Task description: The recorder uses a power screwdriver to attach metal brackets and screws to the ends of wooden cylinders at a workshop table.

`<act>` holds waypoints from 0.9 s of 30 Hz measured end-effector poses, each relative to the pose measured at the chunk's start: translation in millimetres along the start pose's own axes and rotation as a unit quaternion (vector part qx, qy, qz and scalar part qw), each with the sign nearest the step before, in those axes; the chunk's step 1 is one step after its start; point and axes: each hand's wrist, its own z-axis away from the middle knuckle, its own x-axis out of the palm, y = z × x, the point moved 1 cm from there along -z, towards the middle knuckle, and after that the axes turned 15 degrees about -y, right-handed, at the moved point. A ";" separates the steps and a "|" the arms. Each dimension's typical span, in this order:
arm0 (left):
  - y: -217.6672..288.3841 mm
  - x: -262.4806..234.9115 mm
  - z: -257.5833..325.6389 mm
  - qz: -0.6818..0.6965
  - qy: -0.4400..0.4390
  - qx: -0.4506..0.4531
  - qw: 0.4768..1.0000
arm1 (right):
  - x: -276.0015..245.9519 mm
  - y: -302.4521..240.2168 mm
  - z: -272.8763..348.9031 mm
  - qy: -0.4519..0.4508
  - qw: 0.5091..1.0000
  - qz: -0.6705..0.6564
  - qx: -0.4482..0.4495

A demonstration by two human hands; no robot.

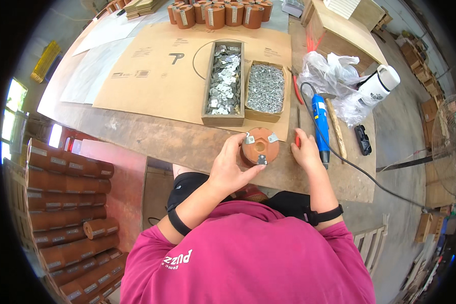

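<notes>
Cupping the brown cylinder (261, 143) in wide-spread left fingers (232, 145) while pinching, just right of it, the red-handled screwdriver (297, 140), pointed forward, between right fingers (302, 135).

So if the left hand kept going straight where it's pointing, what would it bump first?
The left hand touches the round brown piece it holds. Beyond that, the cardboard box of metal fasteners would probably come first, though depth is hard to judge.

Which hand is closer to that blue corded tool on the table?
The right. The right hand is just left of the blue corded tool; the left hand is farther left, around the round brown block.
</notes>
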 end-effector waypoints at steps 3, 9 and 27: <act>-2.0 -3.0 -0.2 -0.048 -0.003 0.024 0.999 | -10.9 -3.3 7.4 -0.008 0.998 -0.056 -0.013; -4.4 -9.1 -5.8 0.003 -0.001 0.029 1.000 | -78.3 -48.6 47.3 0.186 0.924 -0.298 -0.152; -10.4 -16.7 -19.9 -0.045 0.094 0.048 0.993 | -87.9 -99.1 75.8 0.013 0.608 -0.660 -0.442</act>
